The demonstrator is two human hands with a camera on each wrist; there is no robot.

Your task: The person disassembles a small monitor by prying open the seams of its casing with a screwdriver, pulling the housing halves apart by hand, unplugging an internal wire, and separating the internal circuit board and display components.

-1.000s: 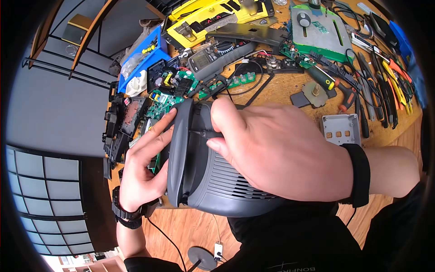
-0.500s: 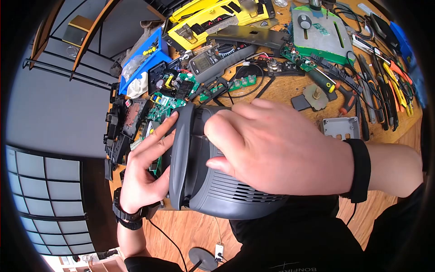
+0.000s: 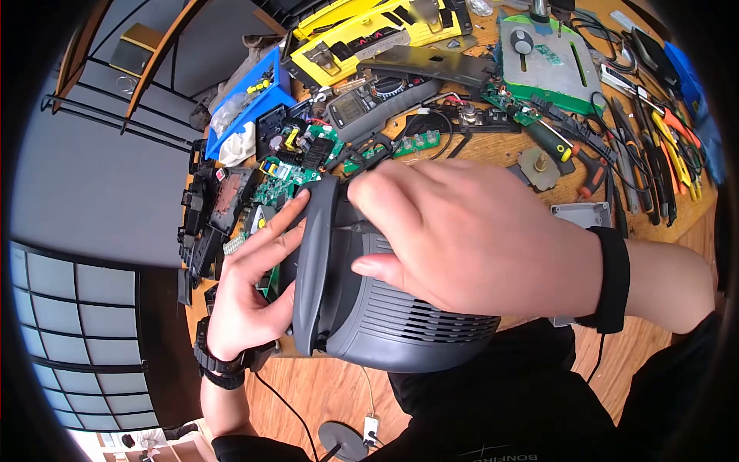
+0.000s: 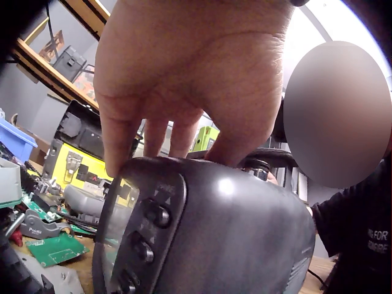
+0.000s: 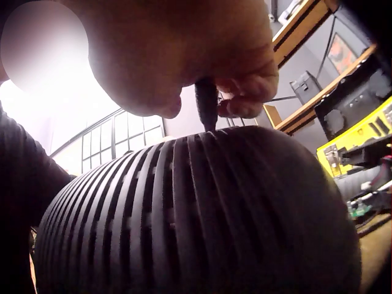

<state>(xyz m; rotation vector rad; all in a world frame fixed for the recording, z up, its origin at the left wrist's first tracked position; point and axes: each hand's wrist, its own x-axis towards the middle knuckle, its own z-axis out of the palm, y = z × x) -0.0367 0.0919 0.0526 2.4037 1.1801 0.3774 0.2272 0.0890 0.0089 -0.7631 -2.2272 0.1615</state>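
Observation:
A dark grey, rounded appliance point(image 3: 416, 343) with vent slots and a raised handle point(image 3: 312, 269) rests upright at the near table edge. In the left wrist view, several black knobs point(image 4: 144, 248) show on its front panel. My left hand point(image 3: 250, 289) holds the appliance from above at the handle end, its thumb and fingers on either side. A slim black screwdriver point(image 5: 207, 104) is between the fingers of my right hand point(image 3: 485, 242), its tip end down by the handle's base. The right thumb stands a little off the screwdriver; the tip itself is hidden in the housing.
Green circuit boards point(image 3: 289, 173), a multimeter point(image 3: 369, 108) and a yellow case point(image 3: 385, 38) lie beyond the appliance. Pliers and other hand tools point(image 3: 666, 154) are spread at the right. A blue bin point(image 3: 250, 96) stands at the far left, and a grey box point(image 3: 581, 213) sits beside my right wrist.
My right thumb has moved down, away from the screwdriver, and the hand has turned slightly over it. The left hand keeps its hold, and the appliance has shifted very little in view.

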